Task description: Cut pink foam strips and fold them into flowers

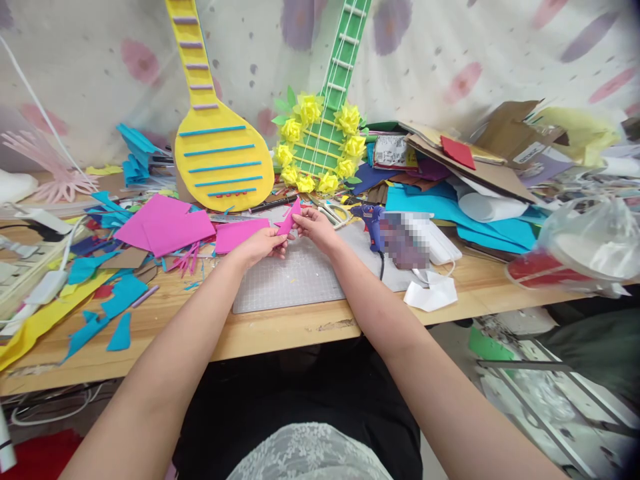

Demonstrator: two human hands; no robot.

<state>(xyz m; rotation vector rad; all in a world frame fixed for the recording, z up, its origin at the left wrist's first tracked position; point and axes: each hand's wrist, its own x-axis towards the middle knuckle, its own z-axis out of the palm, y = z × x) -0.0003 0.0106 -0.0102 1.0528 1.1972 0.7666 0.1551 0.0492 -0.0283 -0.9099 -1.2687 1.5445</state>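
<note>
Between my two hands is a small folded piece of pink paper [289, 219], held above the grey cutting mat [280, 287]. My left hand [265, 245] pinches its lower end, and the fingers of my right hand [313, 225] close on its upper right side. A larger pink sheet [235, 235] lies just left of my left hand. More pink sheets [163, 225] overlap farther left, with a fringed pink scrap [187, 259] below them. A blue glue gun [371, 223] rests to the right of my right hand.
Behind the mat stand a yellow paper lute shape [225, 150] and a green one with yellow paper flowers [327, 140]. Blue scraps [120, 297] litter the left side. Cardboard and blue sheets [480, 207] pile up at right, near a plastic-wrapped tub [575, 260].
</note>
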